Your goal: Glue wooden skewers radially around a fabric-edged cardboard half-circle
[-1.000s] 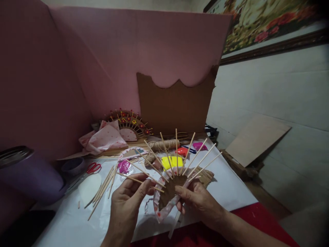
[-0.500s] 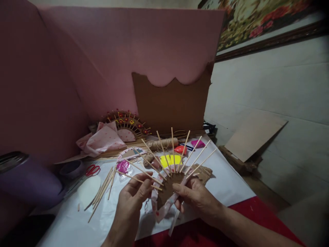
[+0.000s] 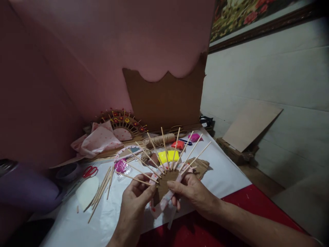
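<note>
A half-round brown card point(image 3: 166, 185) is held up between the two hands, above the near part of the desk point(image 3: 218, 168). The left hand point(image 3: 137, 200) pinches its left end, thumb and fingertips nearly together beside the lowest stick. The right hand point(image 3: 194, 192) grips the right end, thumb lying across the front, some fingertips showing underneath.

Slim, straight wooden sticks point(image 3: 166, 149) spread from the card's curved edge like rays, pointing away from the hands. Soft, pale cloth point(image 3: 155, 211) with red spots wraps its rim, puckered and loose in places. A narrow pale strip point(image 3: 171, 219) dangles below the right hand.

What could go wrong: a hard squeeze could crease the card, which looks matt and bendable. Pressure from the left thumb might push the lowest stick out of line. If the glue or other fixing is weak, which cannot be told here, sticks could twist or drop. The long tips might also snag the packets behind them.

Beyond the hands lie smooth, bright yellow clay point(image 3: 168, 157), shiny red clay point(image 3: 178, 144) and a roll of rough twine point(image 3: 164, 139). Left of the left hand are loose sticks point(image 3: 101, 192) and red-handled scissors point(image 3: 90, 171).
</note>
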Action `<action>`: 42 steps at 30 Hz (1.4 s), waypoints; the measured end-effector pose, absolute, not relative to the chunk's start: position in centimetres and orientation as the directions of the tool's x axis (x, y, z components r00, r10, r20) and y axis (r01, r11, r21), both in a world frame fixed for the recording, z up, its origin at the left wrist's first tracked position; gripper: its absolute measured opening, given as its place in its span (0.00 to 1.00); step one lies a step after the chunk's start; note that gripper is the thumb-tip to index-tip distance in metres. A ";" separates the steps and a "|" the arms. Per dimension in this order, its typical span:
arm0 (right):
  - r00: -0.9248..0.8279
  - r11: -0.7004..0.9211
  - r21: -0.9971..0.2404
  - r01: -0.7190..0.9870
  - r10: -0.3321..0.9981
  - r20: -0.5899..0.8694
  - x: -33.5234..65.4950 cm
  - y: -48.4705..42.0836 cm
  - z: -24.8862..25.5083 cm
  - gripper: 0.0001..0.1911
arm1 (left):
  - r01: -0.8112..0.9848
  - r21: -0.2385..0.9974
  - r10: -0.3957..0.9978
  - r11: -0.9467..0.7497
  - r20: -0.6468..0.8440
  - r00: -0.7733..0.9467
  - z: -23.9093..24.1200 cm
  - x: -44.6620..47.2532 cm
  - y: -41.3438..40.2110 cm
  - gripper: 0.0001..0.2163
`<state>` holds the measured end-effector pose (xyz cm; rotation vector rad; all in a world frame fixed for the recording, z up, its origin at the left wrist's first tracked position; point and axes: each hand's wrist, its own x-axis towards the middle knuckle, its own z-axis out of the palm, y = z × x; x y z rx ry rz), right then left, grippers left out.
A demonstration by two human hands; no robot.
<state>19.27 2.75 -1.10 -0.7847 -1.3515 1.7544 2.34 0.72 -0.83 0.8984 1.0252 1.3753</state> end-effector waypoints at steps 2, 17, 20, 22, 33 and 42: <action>-0.510 -0.142 -0.965 -0.219 0.860 -0.011 19.2 2.7 -1.0 0.19 | -0.322 0.946 0.994 0.024 -0.056 -0.091 -0.7 2.4 0.7 0.10; -0.505 -0.174 -0.962 -0.210 0.862 -0.046 19.1 2.6 -1.1 0.20 | -0.290 0.957 0.993 0.024 -0.057 -0.105 -0.6 2.4 0.4 0.11; -0.500 -0.170 -0.965 -0.200 0.865 -0.049 19.0 2.6 -1.1 0.20 | -0.303 0.953 0.995 0.024 -0.054 -0.090 -0.6 2.5 0.5 0.11; -0.498 -0.176 -0.964 -0.200 0.866 -0.055 19.1 2.6 -1.0 0.20 | -0.322 0.946 0.995 0.022 -0.052 -0.087 -0.4 2.6 0.5 0.10; -0.455 -0.197 -0.954 -0.226 0.887 -0.076 19.2 2.7 -0.8 0.21 | -0.463 0.882 0.995 0.089 -0.100 0.001 0.4 2.7 0.3 0.06; -0.449 -0.204 -0.957 -0.205 0.889 -0.093 19.3 2.8 -0.5 0.22 | -0.401 0.909 0.989 0.114 -0.142 -0.041 -0.5 2.3 0.8 0.11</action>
